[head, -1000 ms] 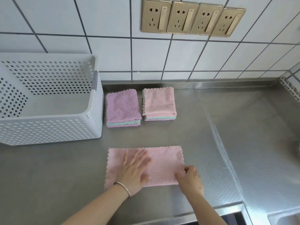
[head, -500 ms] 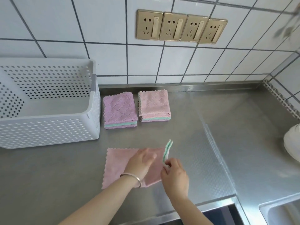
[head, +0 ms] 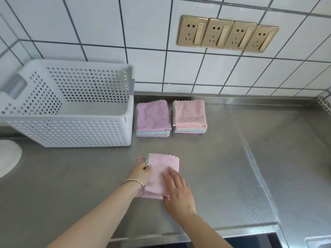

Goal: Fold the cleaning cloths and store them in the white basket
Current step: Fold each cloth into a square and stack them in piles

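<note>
The white basket (head: 75, 129) sits at the far left of the counter (head: 232, 167), with nothing inside that shows. Just right of it lie two stacks of folded cloths (head: 153, 120), side by side. Nearer the person lies the pink cloth (head: 163, 169), folded over, its long way running away from the person. The left hand (head: 139, 174) pinches its left edge. The right hand (head: 177, 190) lies flat on top, fingers spread. The basket is up and to the left, so the left hand is nearer. No words can be read anywhere.
</note>
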Demonstrator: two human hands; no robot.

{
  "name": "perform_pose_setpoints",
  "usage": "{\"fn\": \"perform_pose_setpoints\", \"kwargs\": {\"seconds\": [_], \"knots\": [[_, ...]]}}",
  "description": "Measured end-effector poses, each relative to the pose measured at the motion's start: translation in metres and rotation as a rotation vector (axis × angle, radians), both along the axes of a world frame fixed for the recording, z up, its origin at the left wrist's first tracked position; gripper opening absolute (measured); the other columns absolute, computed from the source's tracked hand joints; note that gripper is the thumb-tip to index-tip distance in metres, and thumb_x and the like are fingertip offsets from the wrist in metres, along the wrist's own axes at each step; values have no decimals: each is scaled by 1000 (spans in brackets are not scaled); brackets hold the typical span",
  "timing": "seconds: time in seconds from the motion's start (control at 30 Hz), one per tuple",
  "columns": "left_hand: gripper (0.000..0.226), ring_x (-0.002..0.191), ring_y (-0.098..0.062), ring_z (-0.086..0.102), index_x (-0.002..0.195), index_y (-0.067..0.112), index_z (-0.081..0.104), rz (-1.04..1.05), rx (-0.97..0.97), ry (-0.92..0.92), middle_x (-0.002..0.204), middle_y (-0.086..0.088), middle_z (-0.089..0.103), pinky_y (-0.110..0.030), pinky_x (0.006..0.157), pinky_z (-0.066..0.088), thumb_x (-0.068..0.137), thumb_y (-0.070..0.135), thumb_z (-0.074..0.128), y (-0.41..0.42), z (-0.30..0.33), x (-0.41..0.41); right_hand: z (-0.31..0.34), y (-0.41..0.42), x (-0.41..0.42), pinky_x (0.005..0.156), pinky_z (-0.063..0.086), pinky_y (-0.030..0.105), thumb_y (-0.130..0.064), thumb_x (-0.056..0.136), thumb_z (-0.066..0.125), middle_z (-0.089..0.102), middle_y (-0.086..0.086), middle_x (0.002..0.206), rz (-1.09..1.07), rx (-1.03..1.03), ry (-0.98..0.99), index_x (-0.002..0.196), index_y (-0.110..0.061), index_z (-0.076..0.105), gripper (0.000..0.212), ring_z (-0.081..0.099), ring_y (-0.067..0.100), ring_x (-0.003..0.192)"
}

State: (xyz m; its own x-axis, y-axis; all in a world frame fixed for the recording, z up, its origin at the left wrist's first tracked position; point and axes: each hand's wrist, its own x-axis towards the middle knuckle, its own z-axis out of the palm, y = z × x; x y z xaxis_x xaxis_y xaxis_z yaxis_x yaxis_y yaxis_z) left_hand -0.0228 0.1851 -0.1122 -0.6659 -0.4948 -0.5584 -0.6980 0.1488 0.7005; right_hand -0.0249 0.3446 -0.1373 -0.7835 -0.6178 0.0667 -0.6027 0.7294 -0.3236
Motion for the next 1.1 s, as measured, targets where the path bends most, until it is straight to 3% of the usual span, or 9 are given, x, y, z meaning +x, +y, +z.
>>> {"fn": "perform_pose_setpoints", "kwargs": {"seconds": [0.13, 0.27, 0.43, 0.53, 0.63, 0.8, 0.87, 0.93, 1.1], "knots": [[26, 87, -25, 58, 106, 20, 54, 194, -65, 26, 91, -4, 59, -27, 72, 40, 81, 19, 60, -2, 0, 11, -14, -1, 2, 81, 55, 21, -34, 37, 85, 56, -6, 133, 3, 127, -35, 128, -23, 43, 101, 38, 11, 122], [11, 98, -25, 62, 91, 20, 60, 230, -35, -22, 99, -7, 69, -26, 82, 42, 80, 17, 62, 2, -5, 9, -21, 0, 2, 86, 51, 17, -27, 36, 86, 56, -7, 133, 24, 159, -51, 128, -22, 43, 102, 36, 12, 124], [7, 94, -24, 63, 80, 25, 58, 249, -5, -7, 85, 0, 64, -25, 78, 42, 79, 23, 65, 7, -6, 1, -21, 3, 3, 71, 51, 6, -12, 31, 86, 56, -8, 131, 4, 124, -28, 126, -22, 48, 102, 38, 12, 122], [17, 85, -21, 58, 89, 26, 52, 279, -64, 18, 85, 3, 59, -23, 75, 40, 80, 22, 65, 8, -2, 1, -18, 3, 4, 58, 47, 1, -10, 33, 84, 56, -10, 131, 0, 116, -17, 124, -24, 49, 98, 39, 10, 121], [15, 89, -25, 62, 77, 28, 50, 227, -88, 15, 91, -3, 67, -25, 78, 42, 80, 22, 63, 9, -3, -1, -17, 3, 5, 54, 45, 1, -11, 33, 83, 57, -11, 130, 3, 107, -20, 122, -24, 50, 96, 40, 10, 120], [14, 96, -28, 63, 88, 18, 65, 245, -42, -59, 98, -10, 71, -27, 84, 46, 79, 29, 64, 8, -10, -5, -20, 5, 7, 55, 47, 2, -11, 31, 82, 51, -11, 132, 11, 90, -12, 121, -23, 50, 97, 41, 11, 120], [5, 93, -28, 63, 77, 26, 61, 243, -53, -54, 92, -8, 70, -28, 82, 47, 80, 30, 62, 10, -8, -5, -20, 6, 8, 55, 48, 3, -12, 32, 82, 46, -10, 133, 19, 82, -1, 121, -22, 50, 95, 41, 12, 120], [19, 89, -28, 63, 64, 29, 52, 235, -75, -27, 81, -4, 66, -26, 76, 45, 80, 29, 62, 11, -6, -6, -20, 7, 7, 57, 49, 5, -12, 36, 81, 44, -8, 134, 39, 64, 14, 122, -22, 50, 91, 40, 13, 121], [26, 81, -27, 62, 57, 31, 52, 219, -175, 63, 70, 0, 63, -28, 73, 46, 79, 31, 64, 8, 1, -1, -14, 9, 5, 80, 55, 20, -27, 45, 79, 57, -5, 131, 85, 80, 47, 125, -25, 49, 85, 39, 13, 122]]}}
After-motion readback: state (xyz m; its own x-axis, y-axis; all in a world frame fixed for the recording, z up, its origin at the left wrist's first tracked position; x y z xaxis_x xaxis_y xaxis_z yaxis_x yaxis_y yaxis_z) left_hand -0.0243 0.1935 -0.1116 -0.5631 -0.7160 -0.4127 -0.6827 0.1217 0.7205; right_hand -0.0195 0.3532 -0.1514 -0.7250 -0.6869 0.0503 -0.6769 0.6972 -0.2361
